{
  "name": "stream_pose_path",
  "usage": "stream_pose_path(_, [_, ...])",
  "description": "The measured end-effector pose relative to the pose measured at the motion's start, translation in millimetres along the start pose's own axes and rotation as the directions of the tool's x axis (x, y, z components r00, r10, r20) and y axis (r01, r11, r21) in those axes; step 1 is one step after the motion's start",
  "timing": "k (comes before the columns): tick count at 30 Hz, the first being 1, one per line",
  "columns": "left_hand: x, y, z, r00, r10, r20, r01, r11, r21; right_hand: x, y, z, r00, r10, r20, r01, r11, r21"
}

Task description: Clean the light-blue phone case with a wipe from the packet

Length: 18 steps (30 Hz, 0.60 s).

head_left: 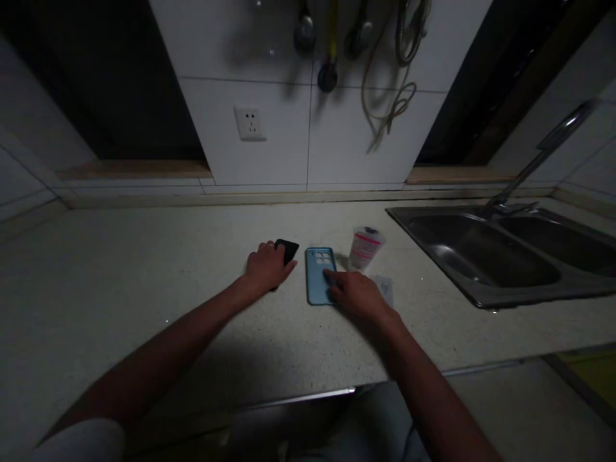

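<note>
The person's forearms point(158, 359) reached across the counter point(144, 308). The right hand point(356, 296) lay open, fingertips resting on a blue phone case point(315, 285) without gripping it, while just left of that case the left hand point(264, 268) curled around a black case point(287, 250). Beyond the blue case stood a pink-striped plastic cup point(366, 249), a paper slip point(385, 289) lay to its right, and a steel sink point(481, 298) sat farther right.

Head-worn view, looking forward and down past the person's forearms point(158, 359). Left hand point(265, 268) and right hand point(353, 295) sit mid-frame, fairly close; speckled countertop point(120, 276) around them, steel sink point(481, 250) right of right hand, tiled wall point(250, 154) beyond both hands.
</note>
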State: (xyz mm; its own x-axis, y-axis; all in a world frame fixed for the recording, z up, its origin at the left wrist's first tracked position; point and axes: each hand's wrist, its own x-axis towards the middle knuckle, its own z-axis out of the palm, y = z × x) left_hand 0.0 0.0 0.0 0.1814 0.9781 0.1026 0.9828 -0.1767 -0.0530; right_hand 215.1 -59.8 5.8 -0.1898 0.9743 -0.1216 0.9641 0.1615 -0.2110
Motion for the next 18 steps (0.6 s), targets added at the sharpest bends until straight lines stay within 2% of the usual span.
stream_pose_path(9, [-1,0,-5.0,0.999,0.046,-0.004,-0.046,0.998,0.048,-12,0,5,0.998,-0.013,-0.066,0.013,1.0,0.0])
stream_pose_path(13, [-3,3,-8.9,0.996,0.087,0.0,-0.087,0.995,0.05,-19,1,9,0.993,0.013,-0.116,-0.003,0.996,0.091])
stream_pose_path(16, [-4,5,-9.4,0.989,0.145,-0.031,-0.144,0.989,0.041,-30,10,15,0.968,0.062,-0.242,-0.011,0.978,0.208])
stream_pose_path(18, [-5,6,-9.5,0.982,0.181,-0.059,-0.179,0.983,0.035,-39,21,21,0.912,0.12,-0.392,-0.023,0.97,0.242])
